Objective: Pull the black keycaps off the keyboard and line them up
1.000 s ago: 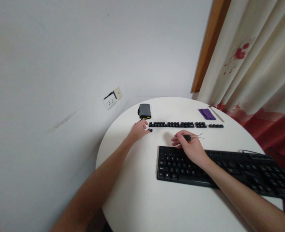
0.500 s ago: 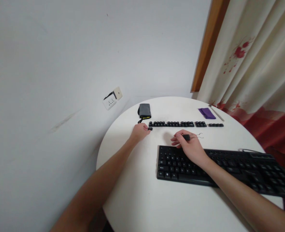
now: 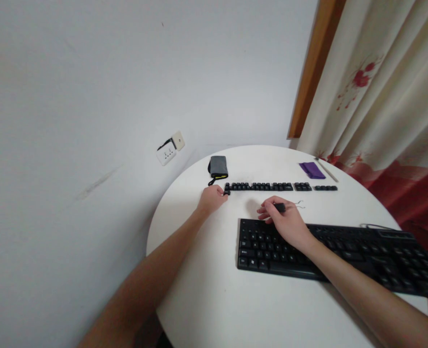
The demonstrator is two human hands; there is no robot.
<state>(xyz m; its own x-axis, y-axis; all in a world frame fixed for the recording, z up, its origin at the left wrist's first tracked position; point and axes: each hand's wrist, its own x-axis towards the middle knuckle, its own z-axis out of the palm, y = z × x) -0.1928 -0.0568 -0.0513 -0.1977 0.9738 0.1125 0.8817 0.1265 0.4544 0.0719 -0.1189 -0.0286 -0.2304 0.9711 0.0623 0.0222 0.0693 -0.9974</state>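
Since 1.0 s ago: left hand (image 3: pixel 211 199) closed; loose keycap (image 3: pixel 227 193) nudged toward the left end of the keycap row (image 3: pixel 261 186). Grey pouch (image 3: pixel 219 166) just beyond; purple cloth (image 3: pixel 312 170) behind the row, far right. Right forearm crosses and partly hides the keyboard (image 3: pixel 263 245). Left thumb and fingers pinch the keycap, knuckles up. Right hand (image 3: pixel 285 220), half-curled, holds a black-handled wire tool (image 3: pixel 280 207).

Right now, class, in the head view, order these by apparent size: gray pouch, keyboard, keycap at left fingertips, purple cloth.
1. Keyboard
2. Gray pouch and purple cloth, too alike to rank
3. Keycap
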